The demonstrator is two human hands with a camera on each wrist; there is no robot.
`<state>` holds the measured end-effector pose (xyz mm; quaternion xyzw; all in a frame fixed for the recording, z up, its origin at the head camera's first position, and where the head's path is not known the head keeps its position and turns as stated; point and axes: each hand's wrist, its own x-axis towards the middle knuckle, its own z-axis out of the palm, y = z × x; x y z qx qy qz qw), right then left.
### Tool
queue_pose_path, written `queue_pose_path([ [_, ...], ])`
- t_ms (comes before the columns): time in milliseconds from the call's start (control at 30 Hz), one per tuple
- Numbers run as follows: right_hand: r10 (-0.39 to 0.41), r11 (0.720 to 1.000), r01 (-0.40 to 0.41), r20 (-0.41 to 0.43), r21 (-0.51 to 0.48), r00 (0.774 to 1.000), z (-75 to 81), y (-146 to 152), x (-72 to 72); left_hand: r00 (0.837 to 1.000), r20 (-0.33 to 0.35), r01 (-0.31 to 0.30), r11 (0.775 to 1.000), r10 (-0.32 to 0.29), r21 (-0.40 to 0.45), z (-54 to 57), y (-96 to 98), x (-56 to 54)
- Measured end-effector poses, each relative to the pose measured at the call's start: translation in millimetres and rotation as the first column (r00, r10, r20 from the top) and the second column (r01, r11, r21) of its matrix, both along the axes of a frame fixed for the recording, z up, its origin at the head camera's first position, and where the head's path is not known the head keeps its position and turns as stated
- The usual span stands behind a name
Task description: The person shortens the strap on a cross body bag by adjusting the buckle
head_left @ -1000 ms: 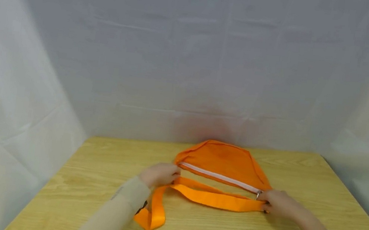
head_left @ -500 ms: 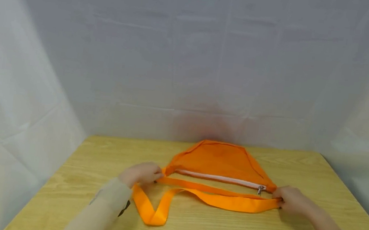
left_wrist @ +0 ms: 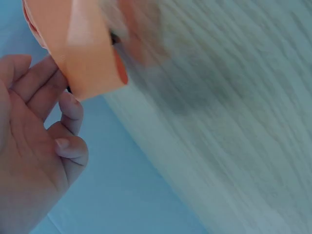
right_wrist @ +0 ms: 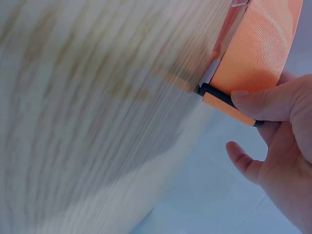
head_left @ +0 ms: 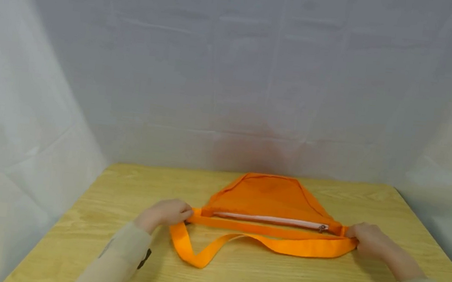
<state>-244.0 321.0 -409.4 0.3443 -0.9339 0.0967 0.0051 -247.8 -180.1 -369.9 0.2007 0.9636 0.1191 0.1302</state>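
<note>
An orange waist bag (head_left: 270, 196) lies on the table, its pale zipper (head_left: 259, 218) running along the near edge. In front of it the orange strap (head_left: 301, 248) stretches between both hands, sagging into a loop toward the left. My left hand (head_left: 166, 212) holds the strap by the bag's left corner; in the left wrist view its fingers sit behind the webbing (left_wrist: 87, 53), a bit of black hardware showing at the edge. At the right corner my right hand (head_left: 372, 240) pinches the strap at a black buckle (right_wrist: 219, 95), thumb on top.
The light wooden table (head_left: 130, 186) runs back to a grey-white sheet wall (head_left: 242, 69). More white sheeting (head_left: 11, 137) hangs along the left and right sides. Each wrist carries a dark strap piece, as on the left sleeve (head_left: 144, 259).
My hands have moved apart, left hand leftward and right hand rightward. The bag's near edge and the strap have straightened, and the hanging strap loop has become shallower.
</note>
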Motion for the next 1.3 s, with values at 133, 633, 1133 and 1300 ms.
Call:
queue_pose_path([
  [133, 0.013, 1.0, -0.013, -0.006, -0.002, 1.0, -2.6, 6.9, -2.5, 1.0, -0.019, 0.007, 0.999, -0.006, 0.051, -4.1, -6.6, 1.8],
  [633, -0.019, 1.0, 0.019, 0.011, -0.005, 1.0, -1.6, 2.8, -1.1, 0.983, -0.039, 0.186, 0.954, -0.182, 0.236, -15.2, -18.6, 5.8],
  [1133, 0.022, 0.999, -0.022, -0.008, -0.025, 1.0, 0.7, 2.6, 0.4, 0.963, -0.083, 0.259, 0.966, -0.256, 0.021, -19.7, -17.5, 11.1],
  [1300, 0.006, 0.999, -0.005, 0.021, -0.038, 1.0, -0.2, 5.8, -0.1, 0.975, -0.022, 0.221, 0.964, -0.221, 0.146, -19.8, -22.0, 11.2],
])
